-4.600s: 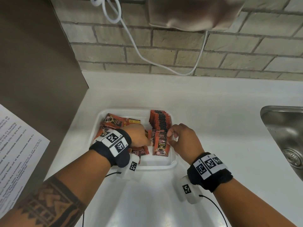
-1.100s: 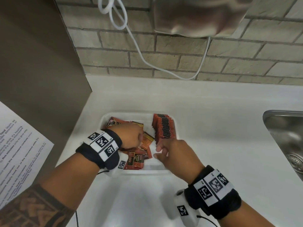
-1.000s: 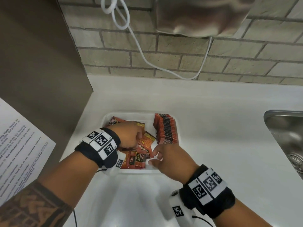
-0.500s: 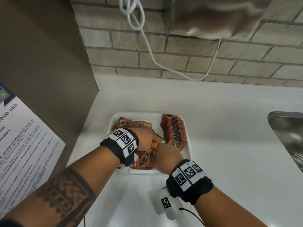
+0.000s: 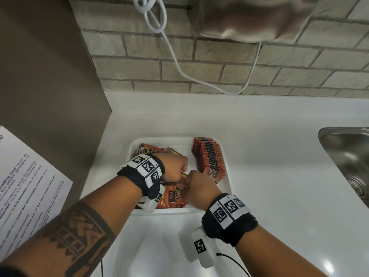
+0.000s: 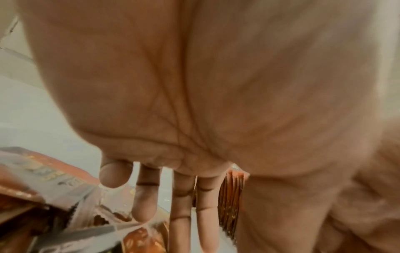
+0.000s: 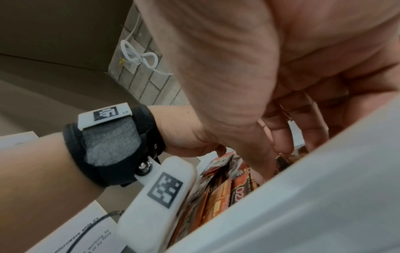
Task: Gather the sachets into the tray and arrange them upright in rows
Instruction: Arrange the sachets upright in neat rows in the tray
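Tray: the white tray (image 5: 226, 184) sits on the white counter (image 5: 269, 156), near the left wall panel; both hands work inside it.
Sorted row: a row of upright sachets (image 5: 208, 156) fills the tray's right side, packed face to face, top edges up.
Loose pile: loose sachets (image 5: 171, 198) lie flat and overlapping in the left and near part of the tray, some under the hands.
Left hand: the left hand (image 5: 174, 166) hangs over the loose pile; in the left wrist view its fingers (image 6: 143, 202) reach down almost straight onto a sachet (image 6: 71, 184) below, and no closed pinch shows.
Right hand: the right hand (image 5: 199, 186) is beside the left, knuckles up, fingers bent down into the pile; in the right wrist view they curl close around a thin packet edge, but I cannot tell for sure that it is held.
Handling: judging by looks, each sachet is very light, thin, flat, with glossy film that slides easily and bends when pushed at the middle.
Where to hold: likely best pinched at the crimped top edge or by both side edges, several squared together.
Risk: a lone sachet probably flops over; lean it against the standing row and keep one hand as a stop.
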Available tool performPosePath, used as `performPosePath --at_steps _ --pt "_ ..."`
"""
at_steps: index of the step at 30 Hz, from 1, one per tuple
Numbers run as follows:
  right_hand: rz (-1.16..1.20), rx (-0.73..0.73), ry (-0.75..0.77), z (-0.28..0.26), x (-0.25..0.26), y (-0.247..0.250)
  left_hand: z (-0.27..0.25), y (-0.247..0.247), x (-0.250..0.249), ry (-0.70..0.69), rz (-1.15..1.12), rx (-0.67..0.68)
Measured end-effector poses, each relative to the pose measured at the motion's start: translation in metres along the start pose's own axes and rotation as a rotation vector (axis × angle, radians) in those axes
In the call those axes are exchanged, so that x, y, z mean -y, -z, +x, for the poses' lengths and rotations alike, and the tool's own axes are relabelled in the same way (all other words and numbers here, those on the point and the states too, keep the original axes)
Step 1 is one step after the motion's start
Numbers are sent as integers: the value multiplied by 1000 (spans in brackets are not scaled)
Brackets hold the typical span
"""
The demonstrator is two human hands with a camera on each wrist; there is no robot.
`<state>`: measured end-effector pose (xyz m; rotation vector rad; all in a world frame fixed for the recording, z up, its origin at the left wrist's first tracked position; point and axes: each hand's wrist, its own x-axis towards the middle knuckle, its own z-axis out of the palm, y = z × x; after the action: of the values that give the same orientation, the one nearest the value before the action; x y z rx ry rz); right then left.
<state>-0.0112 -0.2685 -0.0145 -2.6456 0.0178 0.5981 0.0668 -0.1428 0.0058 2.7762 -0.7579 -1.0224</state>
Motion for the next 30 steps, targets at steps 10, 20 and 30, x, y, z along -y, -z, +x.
performPosePath --at_steps 10,20,30 --pt "128 58 -43 -3 -6 3 -5 0 -3 22 55 123" --pt "160 69 -1 -2 -4 6 -14 3 -3 23 15 96" --pt "271 84 109 -9 -10 21 -20 8 -1 57 -46 161"
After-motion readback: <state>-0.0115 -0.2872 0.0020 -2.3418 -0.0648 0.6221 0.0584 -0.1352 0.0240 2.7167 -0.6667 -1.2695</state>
